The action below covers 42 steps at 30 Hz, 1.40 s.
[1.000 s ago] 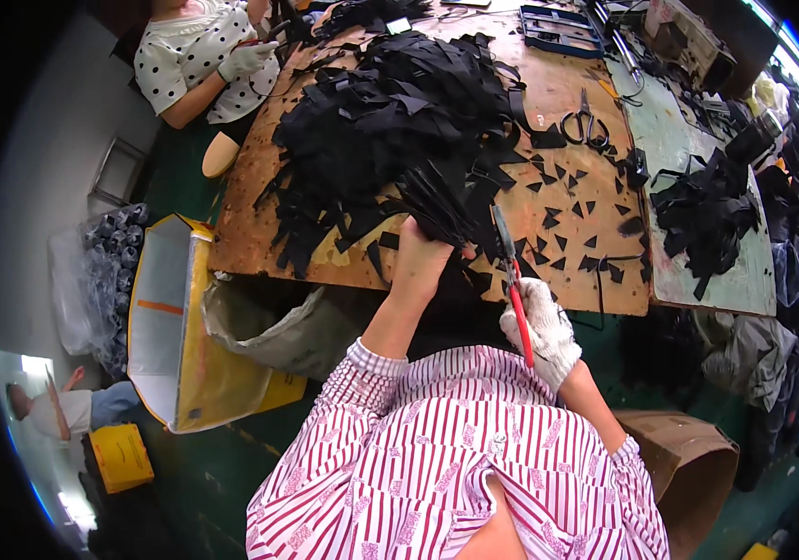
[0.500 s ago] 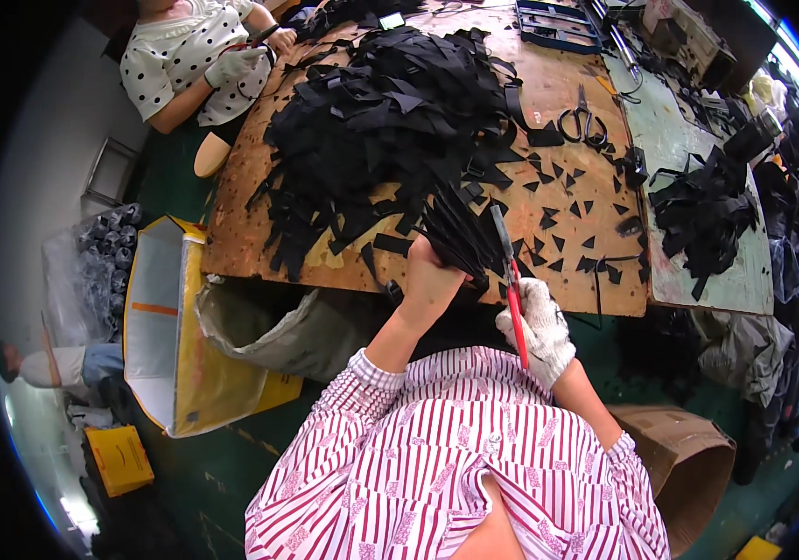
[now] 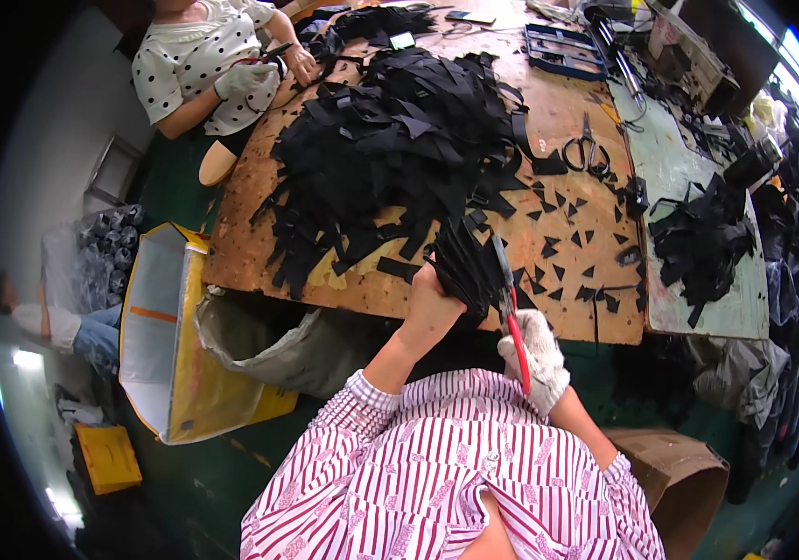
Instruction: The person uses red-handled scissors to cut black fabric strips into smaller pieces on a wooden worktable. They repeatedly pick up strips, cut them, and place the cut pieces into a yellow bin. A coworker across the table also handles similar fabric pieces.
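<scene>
My bare left hand (image 3: 432, 306) is closed around a bundle of black fabric straps (image 3: 467, 266), whose ends fan out over the table's front edge. Close beside the bundle, my right hand (image 3: 538, 355), in a white knit glove, grips red-handled shears (image 3: 516, 350). Their grey blade points away from me along the right side of the straps. Whether the blade touches a strap, I cannot tell. A big heap of black strap pieces (image 3: 390, 140) lies just beyond my hands on the wooden table (image 3: 502, 327).
Black-handled scissors (image 3: 586, 154) and scattered black triangular scraps (image 3: 549, 247) lie to the right. A blue tray (image 3: 563, 51) sits at the back. Across the table, a person in a dotted shirt (image 3: 199, 70) handles a tool. A grey sack (image 3: 259, 341) and a yellow bin (image 3: 161, 336) stand left.
The whole view has shifted, so the table sits slightly lower. My hands keep their grip on the straps and shears, and the shears have turned slightly.
</scene>
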Tool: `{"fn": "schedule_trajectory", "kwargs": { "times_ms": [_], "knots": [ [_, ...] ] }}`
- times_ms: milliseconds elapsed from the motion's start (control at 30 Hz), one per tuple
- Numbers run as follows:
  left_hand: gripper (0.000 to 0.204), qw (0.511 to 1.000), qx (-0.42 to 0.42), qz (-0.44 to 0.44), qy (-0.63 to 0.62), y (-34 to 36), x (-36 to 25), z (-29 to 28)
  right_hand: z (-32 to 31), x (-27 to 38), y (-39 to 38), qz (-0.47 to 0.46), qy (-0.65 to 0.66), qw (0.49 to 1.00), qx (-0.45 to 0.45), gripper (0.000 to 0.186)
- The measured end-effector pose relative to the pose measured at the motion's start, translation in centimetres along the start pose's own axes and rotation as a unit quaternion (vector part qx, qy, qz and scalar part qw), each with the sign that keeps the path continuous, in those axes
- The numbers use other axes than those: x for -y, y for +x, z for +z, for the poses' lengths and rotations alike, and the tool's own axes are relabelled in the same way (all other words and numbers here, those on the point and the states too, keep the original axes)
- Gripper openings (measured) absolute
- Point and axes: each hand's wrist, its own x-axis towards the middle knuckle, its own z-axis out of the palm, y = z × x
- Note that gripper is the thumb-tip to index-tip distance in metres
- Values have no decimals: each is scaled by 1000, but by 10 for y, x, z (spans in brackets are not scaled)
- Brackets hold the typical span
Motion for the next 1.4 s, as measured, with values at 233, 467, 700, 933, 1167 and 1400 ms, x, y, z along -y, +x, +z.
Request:
{"fn": "schedule_trajectory", "kwargs": {
  "times_ms": [233, 467, 700, 933, 1167, 1400],
  "knots": [
    [32, 999, 11, 16, 45, -2, -12, 1, 8, -4, 6, 51, 63, 997, 10, 24],
    [31, 995, 74, -67, 15, -7, -6, -4, 6, -3, 17, 111, 213, 971, -17, 24],
    [49, 967, 119, -136, -181, -3, -12, -49, -7, 4, 9, 34, 260, 962, -80, 15],
    [14, 1000, 0, -7, -18, 8, -36, -48, -3, -15, 7, -2, 267, 963, -41, 37],
    [10, 957, -182, 69, -214, 85, -53, -69, -9, -7, 6, 20, 263, 964, -39, 27],
    [19, 907, -293, -96, -288, 171, 15, -75, -3, 2, 0, 19, 233, 970, -63, 26]
  ]
}}
